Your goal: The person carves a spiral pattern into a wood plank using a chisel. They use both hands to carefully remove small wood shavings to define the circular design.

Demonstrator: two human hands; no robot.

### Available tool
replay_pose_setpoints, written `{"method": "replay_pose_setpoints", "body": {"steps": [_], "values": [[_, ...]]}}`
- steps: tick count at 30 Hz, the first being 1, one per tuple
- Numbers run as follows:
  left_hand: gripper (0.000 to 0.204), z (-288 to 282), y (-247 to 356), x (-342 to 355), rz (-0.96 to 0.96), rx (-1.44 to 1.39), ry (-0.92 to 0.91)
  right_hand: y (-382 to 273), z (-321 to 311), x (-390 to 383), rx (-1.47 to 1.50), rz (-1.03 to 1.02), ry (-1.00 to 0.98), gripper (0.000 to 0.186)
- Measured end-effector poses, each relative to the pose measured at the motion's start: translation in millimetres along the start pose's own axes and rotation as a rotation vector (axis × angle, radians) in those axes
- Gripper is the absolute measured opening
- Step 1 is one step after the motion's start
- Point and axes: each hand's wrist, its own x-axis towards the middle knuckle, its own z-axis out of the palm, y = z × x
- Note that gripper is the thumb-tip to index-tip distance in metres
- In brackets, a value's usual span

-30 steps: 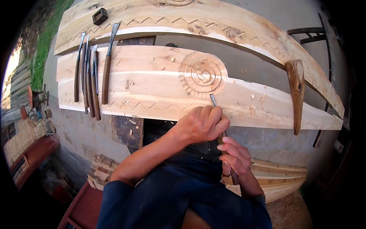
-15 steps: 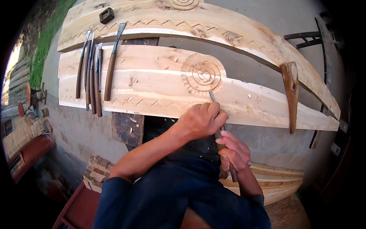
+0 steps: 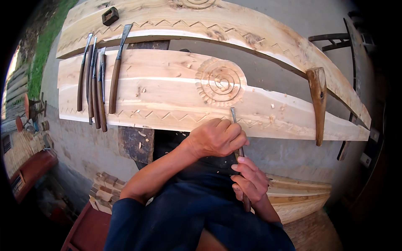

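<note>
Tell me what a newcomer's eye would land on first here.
First, the carved spiral in the middle of the pale plank. Just below it, the left hand and right hand grip a chisel with its blade at the zigzag border. A row of spare chisels lies on the plank's left end.

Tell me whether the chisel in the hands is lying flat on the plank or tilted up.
Tilted up. The chisel has its tip on the plank, while the left hand and right hand hold its shaft and handle off the wood.

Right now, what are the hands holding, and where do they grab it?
Both hold one chisel: the left hand wraps its upper shaft near the blade, the right hand grips the handle lower down.
</note>
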Motion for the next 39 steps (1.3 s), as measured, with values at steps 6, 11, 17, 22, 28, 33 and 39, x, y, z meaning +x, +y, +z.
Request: {"method": "replay_pose_setpoints", "body": {"steps": [6,11,17,22,28,33,39], "values": [[0.033,1.7,-0.7,-2.9,-0.014,-0.003,0.003,-1.2,3.6,1.7,0.04,0.034,0.028,0.013],[0.032,1.2,-1.2,-1.6,-0.02,0.004,0.003,-0.3,0.1,4.2,0.044,0.044,0.016,0.01],[0.031,-0.3,-1.4,0.7,-0.038,-0.011,0.001,-0.5,-2.0,10.6,0.038,0.04,0.012,0.008],[0.035,0.0,-0.2,3.1,-0.054,0.022,-0.053,8.0,-0.8,9.0,0.038,0.023,-0.001,0.008],[0.038,1.4,1.5,1.0,-0.073,0.064,-0.125,19.1,-0.8,4.0,0.047,-0.008,-0.026,0.009],[0.039,1.9,5.9,4.8,-0.11,0.105,-0.145,29.5,-4.8,6.6,0.049,-0.032,-0.031,0.012],[0.039,7.2,11.2,3.3,-0.142,0.175,-0.157,43.2,-1.0,2.5,0.065,-0.077,0.041,0.014]]}}
